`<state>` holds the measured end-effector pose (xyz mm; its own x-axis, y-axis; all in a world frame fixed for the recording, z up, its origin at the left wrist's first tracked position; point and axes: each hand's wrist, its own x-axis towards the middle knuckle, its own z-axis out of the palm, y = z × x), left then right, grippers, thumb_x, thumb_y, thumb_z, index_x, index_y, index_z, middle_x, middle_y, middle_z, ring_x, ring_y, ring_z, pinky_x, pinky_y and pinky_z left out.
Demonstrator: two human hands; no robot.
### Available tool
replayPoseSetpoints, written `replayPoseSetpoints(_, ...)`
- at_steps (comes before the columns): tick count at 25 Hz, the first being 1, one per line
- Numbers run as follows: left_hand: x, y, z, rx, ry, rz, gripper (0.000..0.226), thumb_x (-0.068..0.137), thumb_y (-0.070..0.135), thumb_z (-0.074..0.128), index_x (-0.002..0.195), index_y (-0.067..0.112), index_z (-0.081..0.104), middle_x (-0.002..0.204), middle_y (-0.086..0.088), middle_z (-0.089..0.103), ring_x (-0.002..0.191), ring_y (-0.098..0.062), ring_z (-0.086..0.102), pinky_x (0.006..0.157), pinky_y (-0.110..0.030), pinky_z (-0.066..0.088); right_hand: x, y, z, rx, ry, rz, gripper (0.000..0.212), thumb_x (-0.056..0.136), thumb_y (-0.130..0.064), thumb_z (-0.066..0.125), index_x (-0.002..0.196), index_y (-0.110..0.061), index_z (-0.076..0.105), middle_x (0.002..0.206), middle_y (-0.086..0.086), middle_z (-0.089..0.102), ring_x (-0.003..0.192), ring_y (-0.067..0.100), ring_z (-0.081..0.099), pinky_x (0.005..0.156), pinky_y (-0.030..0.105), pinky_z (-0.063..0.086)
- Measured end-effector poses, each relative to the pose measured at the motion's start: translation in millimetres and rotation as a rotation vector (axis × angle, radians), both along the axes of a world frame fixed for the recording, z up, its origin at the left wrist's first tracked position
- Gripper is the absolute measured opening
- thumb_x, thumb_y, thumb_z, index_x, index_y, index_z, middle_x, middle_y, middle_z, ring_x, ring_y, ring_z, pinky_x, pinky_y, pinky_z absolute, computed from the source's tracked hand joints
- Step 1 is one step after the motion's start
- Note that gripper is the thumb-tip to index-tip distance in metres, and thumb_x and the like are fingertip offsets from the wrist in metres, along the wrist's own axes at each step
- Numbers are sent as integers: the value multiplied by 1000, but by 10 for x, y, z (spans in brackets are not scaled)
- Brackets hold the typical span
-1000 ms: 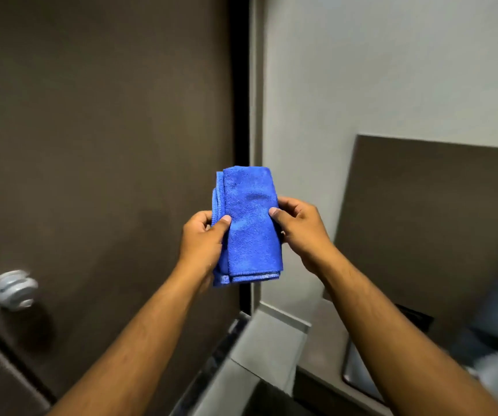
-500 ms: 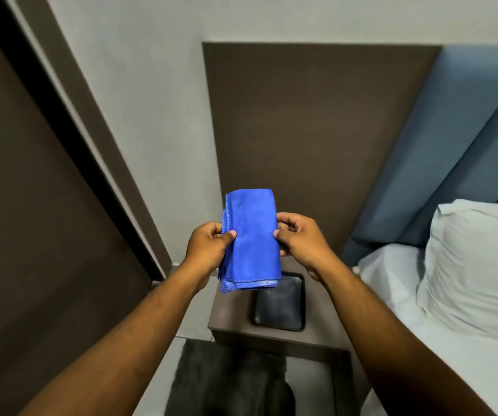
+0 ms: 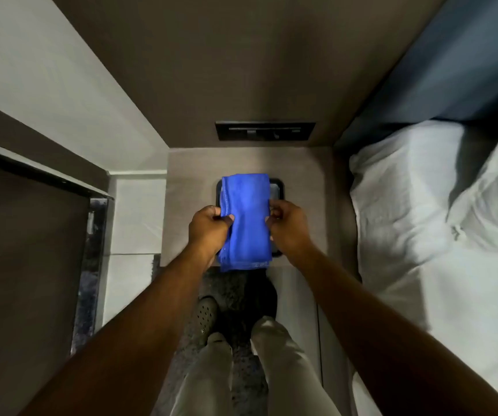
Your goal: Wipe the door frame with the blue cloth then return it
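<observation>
The blue cloth, folded into a narrow rectangle, is held over the black tray that lies on the bedside table. It is pinched at its left edge by the left hand and at its right edge by the right hand, so both hands are closed on the cloth, with thumbs on top. Whether the cloth already touches the tray cannot be told from this view; its lower end is seen to hang past the front edge of the table.

The step in hand is judged to be the return of the cloth, the last part of the task. The door frame is seen at the left, well apart from the hands.

For the next move, the cloth should be lowered flat onto the tray, kept folded, and shifted a little toward the wall so that it is centred. Then both pinches should be released together. The bed is near on the right.
</observation>
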<state>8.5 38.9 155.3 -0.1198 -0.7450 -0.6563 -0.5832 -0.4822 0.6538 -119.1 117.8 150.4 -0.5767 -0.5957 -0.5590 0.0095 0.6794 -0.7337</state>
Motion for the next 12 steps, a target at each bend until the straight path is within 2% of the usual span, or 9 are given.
replayPoseSetpoints(3,-153,-93,-871,-5,-82,-92,10,82,18,66,86,10,67,91,-13,72,86,-32,66,82,-43,55,-81,-97,-815,65,52,16,35,83,0,51,112,-13,65,90,5,65,87,24,62,77,27,47)
replayPoseSetpoints(5,-226,-155,-1329,-24,-119,-128,12,83,20,65,89,10,67,92,-12,71,86,-31,65,80,-40,54,-135,-185,-1264,81,78,42,35,85,0,50,115,-12,64,101,9,69,92,23,62,75,21,41)
replayPoseSetpoints(7,-255,-220,-1668,-35,-133,-169,13,84,19,64,90,8,66,91,-14,71,84,-34,65,78,-41,54,-183,-264,-1590,85,99,53,35,85,2,49,115,-10,63,105,13,69,92,25,62,76,27,46)
replayPoseSetpoints(9,-242,-271,-1899,-54,-155,-230,14,86,19,62,92,7,65,94,-17,72,85,-36,66,79,-44,55,-192,-323,-1823,106,139,84,32,83,4,46,107,-6,64,101,18,68,90,34,63,79,39,53)
replayPoseSetpoints(10,-197,-282,-1975,-75,-160,-256,19,86,20,62,100,6,65,98,-16,72,89,-35,66,81,-45,55,-187,-318,-1891,121,172,114,32,81,4,46,105,-6,64,100,20,68,90,37,63,80,42,54)
replayPoseSetpoints(12,-100,-304,-1924,-111,-202,-304,39,87,23,61,124,10,59,109,-14,71,100,-33,65,87,-39,52,-152,-290,-1887,178,225,184,32,79,1,49,107,-6,63,104,20,67,94,38,61,81,40,52)
